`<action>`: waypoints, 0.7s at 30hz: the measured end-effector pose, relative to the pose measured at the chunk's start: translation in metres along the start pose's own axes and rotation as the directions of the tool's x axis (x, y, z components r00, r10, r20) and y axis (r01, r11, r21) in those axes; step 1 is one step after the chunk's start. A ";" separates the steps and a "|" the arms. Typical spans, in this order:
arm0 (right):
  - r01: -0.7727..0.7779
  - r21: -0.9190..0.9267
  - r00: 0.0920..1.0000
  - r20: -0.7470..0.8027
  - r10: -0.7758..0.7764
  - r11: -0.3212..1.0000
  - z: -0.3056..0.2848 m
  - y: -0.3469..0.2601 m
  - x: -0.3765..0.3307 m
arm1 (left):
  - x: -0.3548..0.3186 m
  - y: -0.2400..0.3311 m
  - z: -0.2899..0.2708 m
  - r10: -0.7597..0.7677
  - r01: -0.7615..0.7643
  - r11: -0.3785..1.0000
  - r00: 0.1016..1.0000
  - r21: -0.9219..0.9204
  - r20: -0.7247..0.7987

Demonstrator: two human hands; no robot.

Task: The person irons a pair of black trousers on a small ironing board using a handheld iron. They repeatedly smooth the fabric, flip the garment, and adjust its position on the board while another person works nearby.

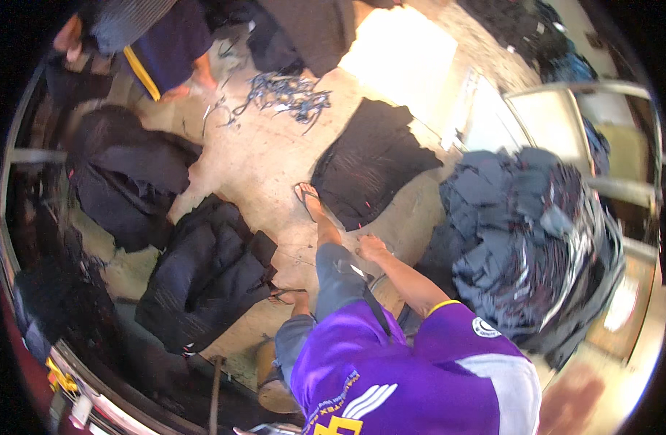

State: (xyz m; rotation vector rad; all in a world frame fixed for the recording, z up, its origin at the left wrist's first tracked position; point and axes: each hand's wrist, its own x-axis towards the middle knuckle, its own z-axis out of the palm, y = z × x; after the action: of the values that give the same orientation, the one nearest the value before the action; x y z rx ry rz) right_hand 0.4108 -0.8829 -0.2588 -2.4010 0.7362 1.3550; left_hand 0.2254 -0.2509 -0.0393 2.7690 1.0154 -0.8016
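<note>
My right hand [373,248] reaches forward from a purple short sleeve and hovers over my knee in grey shorts [338,279]. It is at the near edge of a flat stack of black cloth pieces [369,167] lying on the concrete floor. The fingers look curled, but whether they pinch anything is too small to tell. My foot in a flip-flop [307,197] rests just left of that stack. My left hand is out of sight.
A big heap of blue-grey cut cloth [525,246] lies at the right beside a metal frame [565,90]. Dark cloth piles [210,275] [126,177] lie at the left. A tangle of blue strips [286,90] lies beyond. Another person [162,43] crouches at the top left.
</note>
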 end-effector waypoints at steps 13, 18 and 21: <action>0.272 -0.655 0.959 0.127 -0.252 0.705 -0.098 -0.027 0.441 | -0.063 0.228 0.089 -0.410 0.397 0.911 0.902 0.110 0.134; 0.423 -0.740 0.902 0.286 -0.325 0.523 -0.068 -0.058 0.547 | -0.075 0.255 0.112 -0.514 0.501 0.856 0.850 0.130 0.113; 0.479 -0.776 0.872 0.366 -0.326 0.410 -0.052 -0.063 0.591 | -0.084 0.267 0.119 -0.577 0.560 0.815 0.809 0.148 0.111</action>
State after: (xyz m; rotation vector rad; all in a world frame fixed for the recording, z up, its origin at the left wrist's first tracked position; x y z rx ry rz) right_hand 0.7360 -1.0268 -0.7379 -2.7572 -0.7918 1.9116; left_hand 0.2843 -0.5364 -0.1249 2.4302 1.8606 -1.1388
